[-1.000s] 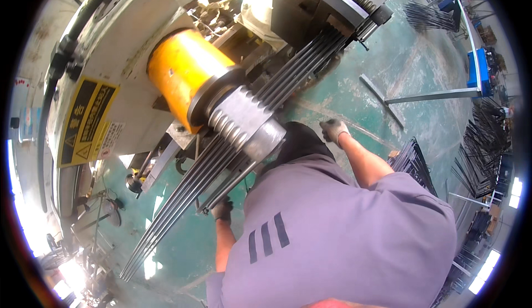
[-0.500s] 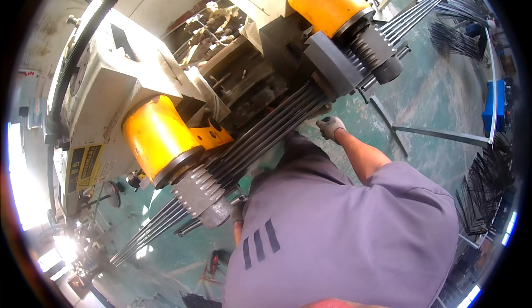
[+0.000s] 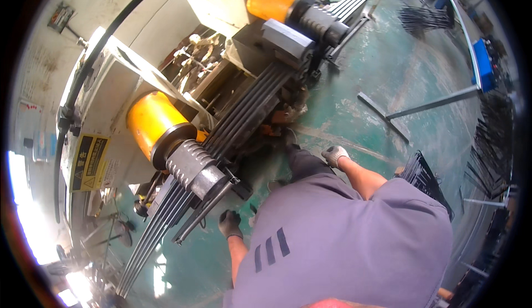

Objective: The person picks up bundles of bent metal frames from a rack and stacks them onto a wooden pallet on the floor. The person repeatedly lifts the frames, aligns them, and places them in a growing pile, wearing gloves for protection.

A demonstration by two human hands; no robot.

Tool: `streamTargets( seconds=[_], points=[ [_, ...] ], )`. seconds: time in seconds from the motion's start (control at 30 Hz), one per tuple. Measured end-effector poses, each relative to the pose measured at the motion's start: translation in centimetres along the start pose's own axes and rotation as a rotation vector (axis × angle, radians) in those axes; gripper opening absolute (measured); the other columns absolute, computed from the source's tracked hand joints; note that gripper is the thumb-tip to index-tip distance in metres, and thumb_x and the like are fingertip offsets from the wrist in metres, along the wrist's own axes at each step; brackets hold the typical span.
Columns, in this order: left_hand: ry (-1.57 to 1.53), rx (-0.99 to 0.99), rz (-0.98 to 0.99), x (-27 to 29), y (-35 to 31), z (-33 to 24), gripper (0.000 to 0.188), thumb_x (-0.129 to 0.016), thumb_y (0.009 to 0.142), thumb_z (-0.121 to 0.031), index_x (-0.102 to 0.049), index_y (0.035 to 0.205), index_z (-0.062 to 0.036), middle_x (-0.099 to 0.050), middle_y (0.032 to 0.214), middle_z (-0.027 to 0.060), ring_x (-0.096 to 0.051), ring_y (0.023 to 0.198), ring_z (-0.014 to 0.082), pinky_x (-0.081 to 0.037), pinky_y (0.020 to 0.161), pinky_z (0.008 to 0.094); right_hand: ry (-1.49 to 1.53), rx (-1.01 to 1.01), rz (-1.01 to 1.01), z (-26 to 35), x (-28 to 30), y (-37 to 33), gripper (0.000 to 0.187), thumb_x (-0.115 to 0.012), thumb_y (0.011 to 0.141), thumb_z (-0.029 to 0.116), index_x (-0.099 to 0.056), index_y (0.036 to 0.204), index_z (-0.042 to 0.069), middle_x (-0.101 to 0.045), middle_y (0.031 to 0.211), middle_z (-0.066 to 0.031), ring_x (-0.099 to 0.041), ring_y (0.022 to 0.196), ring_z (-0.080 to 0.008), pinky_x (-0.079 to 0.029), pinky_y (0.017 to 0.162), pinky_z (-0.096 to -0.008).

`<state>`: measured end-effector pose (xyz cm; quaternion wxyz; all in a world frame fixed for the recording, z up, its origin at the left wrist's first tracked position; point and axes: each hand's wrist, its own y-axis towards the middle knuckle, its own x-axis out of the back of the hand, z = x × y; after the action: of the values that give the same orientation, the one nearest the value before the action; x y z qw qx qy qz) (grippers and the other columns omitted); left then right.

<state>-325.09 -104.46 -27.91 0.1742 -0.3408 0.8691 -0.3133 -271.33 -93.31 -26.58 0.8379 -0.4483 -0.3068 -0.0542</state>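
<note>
My left hand (image 3: 230,224), in a grey work glove, hangs with its fingers curled in, just right of the machine's near roller end. Nothing shows in it. In a paler glove, my right hand (image 3: 334,156) is held out from my body, fingers curled and nothing visible in them. Neither hand touches the machine. Several dark metal rods (image 3: 249,105) lie side by side across the machine, passing under a grey clamp block (image 3: 287,39) and ribbed steel rollers (image 3: 195,166). Their near ends (image 3: 147,241) stick out at the lower left.
Two yellow cylindrical housings (image 3: 158,125) stick out of the cream machine body (image 3: 119,75). A metal stand (image 3: 426,105) stands to the right on the green floor (image 3: 343,92). Bundles of dark rods (image 3: 426,177) lie beyond my right arm, with a blue box (image 3: 482,67) farther off.
My left hand has come out from beside the roller into plain view. The whole view has shifted, and my body stands farther from the rods. My right hand stays out, still curled.
</note>
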Motion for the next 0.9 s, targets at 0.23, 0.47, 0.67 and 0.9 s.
streamTargets(
  seconds=[0.23, 0.47, 0.67, 0.9],
  points=[
    [-0.366, 0.113, 0.273, 8.8, 5.5, 1.3, 0.017, -0.063, 0.1, -0.025, -0.067, 0.102, -0.0096, -0.06, 0.09, 0.0119, -0.058, 0.084, 0.0323, -0.047, 0.074, 0.0479, 0.377, 0.112, -0.057, 5.1, 2.6, -5.7, 0.036, -0.074, 0.097, 0.027, -0.077, 0.115, -0.003, -0.073, 0.082, -0.0067, -0.067, 0.067, -0.0166, -0.057, 0.062, -0.0333],
    [-0.602, -0.231, 0.089, 5.1, -1.7, -12.7, 0.038, -0.06, 0.106, -0.033, -0.062, 0.129, -0.003, -0.064, 0.119, 0.0166, -0.061, 0.113, 0.0347, -0.044, 0.104, 0.0497, 0.672, 0.621, -0.299, 16.8, 7.1, -5.1, 0.035, -0.076, 0.099, 0.023, -0.076, 0.123, -0.002, -0.075, 0.098, -0.0082, -0.068, 0.083, -0.0151, -0.055, 0.075, -0.0329],
    [-0.649, -0.551, 0.382, 5.5, -10.8, -23.4, 0.062, -0.058, 0.111, -0.043, -0.054, 0.151, 0.0043, -0.061, 0.147, 0.019, -0.053, 0.139, 0.0348, -0.033, 0.127, 0.0504, 0.956, 0.753, -0.325, 24.8, 10.7, -8.0, 0.043, -0.078, 0.099, 0.031, -0.076, 0.129, 0.0, -0.079, 0.118, -0.0116, -0.071, 0.108, -0.0203, -0.053, 0.098, -0.0352],
    [-0.351, -0.65, 0.157, 5.6, -11.4, -27.0, 0.056, -0.056, 0.114, -0.03, -0.044, 0.155, 0.005, -0.069, 0.13, 0.0221, -0.068, 0.119, 0.0338, -0.052, 0.11, 0.0463, 1.188, 0.776, -0.197, 28.2, 10.3, -6.4, 0.041, -0.075, 0.104, 0.03, -0.075, 0.131, -0.001, -0.078, 0.124, -0.0116, -0.068, 0.115, -0.0212, -0.05, 0.104, -0.0353]
  ],
)
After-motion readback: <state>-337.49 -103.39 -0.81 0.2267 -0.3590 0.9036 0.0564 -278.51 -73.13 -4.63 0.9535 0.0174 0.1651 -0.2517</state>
